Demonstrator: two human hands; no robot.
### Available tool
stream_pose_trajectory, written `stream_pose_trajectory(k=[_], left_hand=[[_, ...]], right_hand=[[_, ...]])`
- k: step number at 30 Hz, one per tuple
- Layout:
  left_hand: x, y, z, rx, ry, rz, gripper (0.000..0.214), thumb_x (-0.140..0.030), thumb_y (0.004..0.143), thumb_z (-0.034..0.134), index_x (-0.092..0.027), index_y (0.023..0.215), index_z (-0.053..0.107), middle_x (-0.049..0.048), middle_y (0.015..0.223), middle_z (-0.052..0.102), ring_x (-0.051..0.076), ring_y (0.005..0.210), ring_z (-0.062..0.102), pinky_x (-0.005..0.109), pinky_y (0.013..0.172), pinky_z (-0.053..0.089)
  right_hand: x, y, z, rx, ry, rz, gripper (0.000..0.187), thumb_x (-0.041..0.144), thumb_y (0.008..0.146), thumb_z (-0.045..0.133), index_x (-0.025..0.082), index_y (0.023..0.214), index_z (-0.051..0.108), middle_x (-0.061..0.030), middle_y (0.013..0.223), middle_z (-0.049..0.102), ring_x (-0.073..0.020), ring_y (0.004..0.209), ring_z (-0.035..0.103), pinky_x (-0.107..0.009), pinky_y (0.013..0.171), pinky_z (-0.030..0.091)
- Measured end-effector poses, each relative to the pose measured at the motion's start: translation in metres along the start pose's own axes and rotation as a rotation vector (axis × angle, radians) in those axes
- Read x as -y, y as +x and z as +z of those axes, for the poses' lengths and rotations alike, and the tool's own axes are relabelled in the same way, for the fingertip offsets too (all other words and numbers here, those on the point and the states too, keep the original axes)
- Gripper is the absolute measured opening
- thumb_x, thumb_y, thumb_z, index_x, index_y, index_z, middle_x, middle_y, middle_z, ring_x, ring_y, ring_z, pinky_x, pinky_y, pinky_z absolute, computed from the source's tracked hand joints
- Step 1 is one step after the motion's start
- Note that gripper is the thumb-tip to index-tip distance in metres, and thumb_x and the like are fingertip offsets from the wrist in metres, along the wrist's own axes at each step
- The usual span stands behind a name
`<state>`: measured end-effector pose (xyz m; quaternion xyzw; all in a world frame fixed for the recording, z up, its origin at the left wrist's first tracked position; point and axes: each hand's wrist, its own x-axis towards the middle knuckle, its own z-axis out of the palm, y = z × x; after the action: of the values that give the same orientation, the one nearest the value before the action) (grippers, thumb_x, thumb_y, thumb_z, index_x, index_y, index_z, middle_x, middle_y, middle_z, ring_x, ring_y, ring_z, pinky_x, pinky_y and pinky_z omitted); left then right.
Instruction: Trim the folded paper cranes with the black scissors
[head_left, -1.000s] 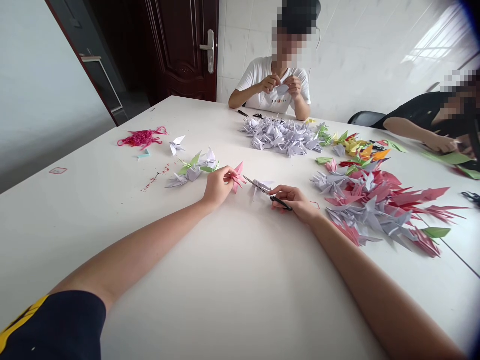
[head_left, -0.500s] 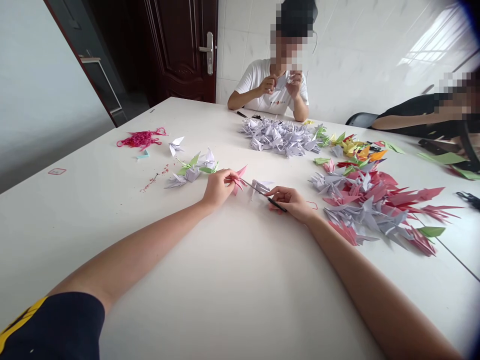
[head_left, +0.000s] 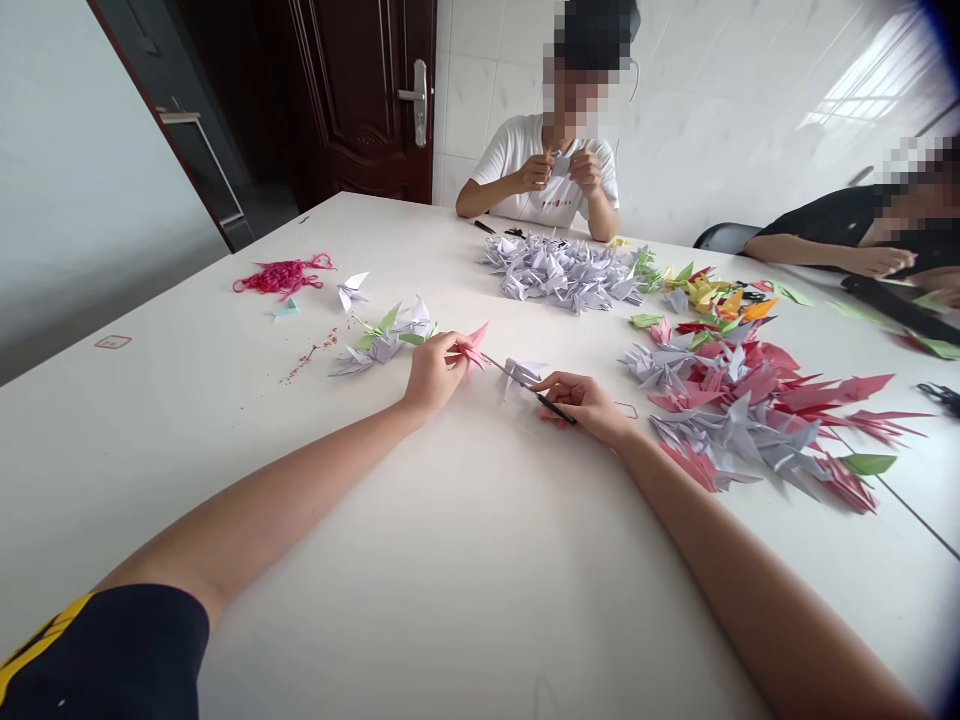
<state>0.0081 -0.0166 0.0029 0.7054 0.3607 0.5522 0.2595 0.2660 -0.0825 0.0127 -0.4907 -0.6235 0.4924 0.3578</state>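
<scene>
My left hand is closed, pinching a pink folded paper crane between thumb and fingers. In my closed right hand is a slim tool with a black handle and a thin metal shaft; its exact kind is unclear. The shaft points left, its tip close to the pink crane; whether it touches is too small to tell. Just behind the shaft a pale lilac paper crane stands on the table. Left of my left hand lies a small group of lilac and green paper cranes.
A tangle of magenta string lies at the left, near red scraps. A lilac crane pile and a mixed pink, red and lilac pile spread across the white table. Two people sit across from me, one folding paper.
My hands and the tool hold almost the same place, with the pink crane turned slightly. Across the table, one person's hands have come closer together; the person at right has moved an arm.
</scene>
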Motion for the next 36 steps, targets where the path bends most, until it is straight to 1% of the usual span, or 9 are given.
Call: stream_pose_trajectory(k=[2, 6, 13, 16, 21, 25, 29, 33, 36], left_hand=[[0.0008, -0.0012, 0.0007, 0.007, 0.024, 0.043, 0.02, -0.006, 0.08, 0.055, -0.018, 0.088, 0.069, 0.0058, 0.095, 0.071, 0.015, 0.087, 0.07, 0.029, 0.079, 0.062], [0.0012, -0.0033, 0.0014, 0.062, 0.058, 0.11, 0.025, -0.004, 0.081, 0.054, -0.018, 0.094, 0.071, 0.0077, 0.104, 0.07, 0.017, 0.097, 0.068, 0.03, 0.083, 0.062], [0.0017, -0.0038, 0.001, 0.078, 0.114, 0.128, 0.027, -0.004, 0.082, 0.055, -0.019, 0.095, 0.073, 0.0084, 0.108, 0.069, 0.019, 0.105, 0.068, 0.033, 0.088, 0.061], [0.0033, -0.0039, 0.0014, 0.075, 0.132, 0.135, 0.027, -0.004, 0.083, 0.055, -0.018, 0.096, 0.074, 0.0093, 0.11, 0.069, 0.02, 0.105, 0.068, 0.034, 0.089, 0.061], [0.005, -0.0041, 0.0022, 0.061, 0.176, 0.164, 0.026, -0.005, 0.085, 0.056, -0.017, 0.099, 0.074, 0.0095, 0.111, 0.07, 0.019, 0.103, 0.069, 0.035, 0.091, 0.06], [0.005, -0.0037, 0.0026, 0.051, 0.194, 0.185, 0.027, -0.004, 0.085, 0.055, -0.016, 0.099, 0.075, 0.0106, 0.112, 0.07, 0.018, 0.104, 0.069, 0.034, 0.091, 0.06], [0.0055, -0.0035, 0.0029, 0.037, 0.187, 0.173, 0.028, -0.003, 0.085, 0.055, -0.017, 0.1, 0.075, 0.0095, 0.112, 0.07, 0.018, 0.103, 0.07, 0.034, 0.09, 0.061], [0.0055, -0.0037, 0.0029, 0.048, 0.164, 0.165, 0.029, -0.002, 0.083, 0.055, -0.016, 0.097, 0.075, 0.0094, 0.11, 0.071, 0.018, 0.102, 0.069, 0.033, 0.089, 0.061], [0.0035, -0.0034, 0.0022, 0.047, 0.129, 0.123, 0.029, 0.0, 0.08, 0.054, -0.016, 0.093, 0.075, 0.0084, 0.104, 0.072, 0.017, 0.095, 0.07, 0.03, 0.082, 0.062]], right_hand=[[-0.001, 0.0002, -0.0003, 0.005, 0.001, -0.002, 0.043, 0.047, 0.069, 0.082, 0.018, 0.1, 0.071, -0.0036, 0.07, 0.07, -0.0128, 0.055, 0.057, -0.025, 0.051, 0.045], [-0.0018, 0.0009, 0.0003, 0.008, 0.009, 0.006, 0.043, 0.046, 0.069, 0.083, 0.018, 0.099, 0.071, -0.0032, 0.069, 0.07, -0.0123, 0.055, 0.057, -0.025, 0.051, 0.045], [-0.0032, 0.0022, 0.0005, 0.01, 0.027, 0.001, 0.043, 0.045, 0.069, 0.083, 0.017, 0.099, 0.071, -0.0028, 0.068, 0.07, -0.0119, 0.054, 0.057, -0.024, 0.05, 0.044], [-0.0026, 0.0016, -0.0001, 0.019, 0.035, -0.004, 0.042, 0.045, 0.07, 0.083, 0.017, 0.1, 0.071, -0.0028, 0.068, 0.07, -0.0116, 0.054, 0.057, -0.024, 0.05, 0.044], [-0.0003, 0.0007, 0.0002, 0.01, 0.035, 0.008, 0.043, 0.045, 0.069, 0.083, 0.017, 0.099, 0.071, -0.003, 0.068, 0.07, -0.0135, 0.057, 0.06, -0.023, 0.049, 0.044], [-0.001, 0.0013, 0.0002, 0.009, 0.049, 0.019, 0.043, 0.044, 0.068, 0.084, 0.017, 0.098, 0.071, -0.0024, 0.067, 0.07, -0.0138, 0.056, 0.061, -0.024, 0.048, 0.044], [-0.0022, 0.0015, -0.0004, 0.012, 0.055, 0.012, 0.041, 0.043, 0.068, 0.084, 0.018, 0.098, 0.071, -0.0024, 0.068, 0.07, -0.0135, 0.057, 0.061, -0.024, 0.048, 0.044], [-0.002, 0.0011, -0.0004, 0.01, 0.054, 0.005, 0.042, 0.043, 0.069, 0.084, 0.017, 0.099, 0.071, -0.0033, 0.069, 0.071, -0.0145, 0.059, 0.062, -0.024, 0.049, 0.044], [-0.0019, 0.0012, 0.0002, 0.002, 0.057, 0.008, 0.042, 0.043, 0.068, 0.084, 0.017, 0.098, 0.071, -0.0031, 0.068, 0.07, -0.0149, 0.06, 0.063, -0.023, 0.049, 0.044]])
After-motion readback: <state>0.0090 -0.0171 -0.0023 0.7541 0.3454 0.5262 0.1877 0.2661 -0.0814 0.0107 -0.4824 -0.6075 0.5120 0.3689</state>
